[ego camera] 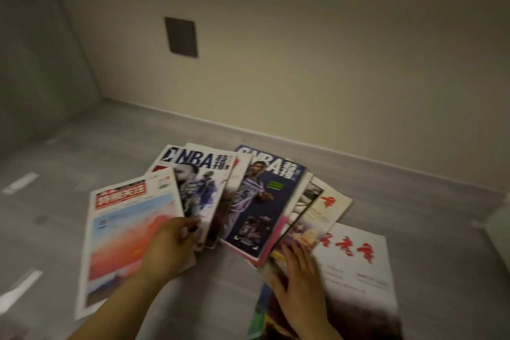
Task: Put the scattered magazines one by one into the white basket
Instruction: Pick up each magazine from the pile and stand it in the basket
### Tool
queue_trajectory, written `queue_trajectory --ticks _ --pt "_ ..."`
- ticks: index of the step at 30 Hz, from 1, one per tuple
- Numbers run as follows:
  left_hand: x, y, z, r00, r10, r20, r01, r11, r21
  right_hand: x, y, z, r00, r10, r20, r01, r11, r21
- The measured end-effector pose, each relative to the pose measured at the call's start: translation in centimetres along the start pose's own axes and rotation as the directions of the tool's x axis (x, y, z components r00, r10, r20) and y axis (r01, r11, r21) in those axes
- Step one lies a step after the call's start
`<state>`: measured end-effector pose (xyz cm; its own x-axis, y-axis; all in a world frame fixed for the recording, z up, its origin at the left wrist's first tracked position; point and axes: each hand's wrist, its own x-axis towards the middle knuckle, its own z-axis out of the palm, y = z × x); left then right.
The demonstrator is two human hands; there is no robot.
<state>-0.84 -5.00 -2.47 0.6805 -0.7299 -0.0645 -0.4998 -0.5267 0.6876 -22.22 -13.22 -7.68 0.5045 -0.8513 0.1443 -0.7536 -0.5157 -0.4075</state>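
Several magazines lie fanned out on the grey floor. A sunset-cover magazine (124, 232) is at the left. Beside it lie a white NBA magazine (198, 174) and a dark blue NBA magazine (265, 201). A white magazine with red characters (358, 265) is at the right. My left hand (171, 246) lies on the sunset-cover magazine's right edge, its fingers curled round that edge beside the white NBA magazine. My right hand (298, 281) rests flat with straight fingers on the overlapping magazines at the lower right. A white object (499, 226) shows at the right edge of the view, and blur hides what it is.
A beige wall with a grey baseboard (331, 146) runs behind the magazines and meets another wall at the far left corner. A dark wall plate (181, 37) sits on the wall. Bare grey floor (55, 188) lies left of the pile.
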Motion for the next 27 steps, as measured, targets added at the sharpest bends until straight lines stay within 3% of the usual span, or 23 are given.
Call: queue_trajectory --ticks 4,7,10,17,22,27 --pt "0.8 -5.0 -2.9 0.988 -0.125 -0.090 0.144 0.957 0.253 0.3 -0.8 1.4 0.999 0.022 0.043 -0.016 0.990 -0.139" --pt "1.2 -7.5 -3.7 0.953 -0.279 -0.119 0.300 0.925 0.235 0.3 -1.0 1.3 0.999 -0.014 0.037 0.020 0.985 -0.171" --pt "2.5 -8.8 -4.1 0.931 -0.357 -0.078 0.365 0.907 0.209 0.4 -1.6 1.1 0.997 -0.021 0.068 0.036 0.973 -0.227" --pt "5.3 -9.8 -6.9 0.893 -0.438 -0.098 0.438 0.899 -0.024 0.5 -1.0 1.4 0.992 0.058 0.110 -0.038 0.984 -0.176" --pt "6.0 -10.6 -8.2 0.827 -0.558 -0.073 0.512 0.800 -0.314 0.4 -1.8 0.9 0.989 0.068 0.129 -0.046 0.985 -0.166" --pt "5.6 -9.7 -9.0 0.894 -0.448 -0.004 0.416 0.833 -0.365 0.3 -1.6 0.7 0.985 0.052 0.164 -0.026 0.987 -0.156"
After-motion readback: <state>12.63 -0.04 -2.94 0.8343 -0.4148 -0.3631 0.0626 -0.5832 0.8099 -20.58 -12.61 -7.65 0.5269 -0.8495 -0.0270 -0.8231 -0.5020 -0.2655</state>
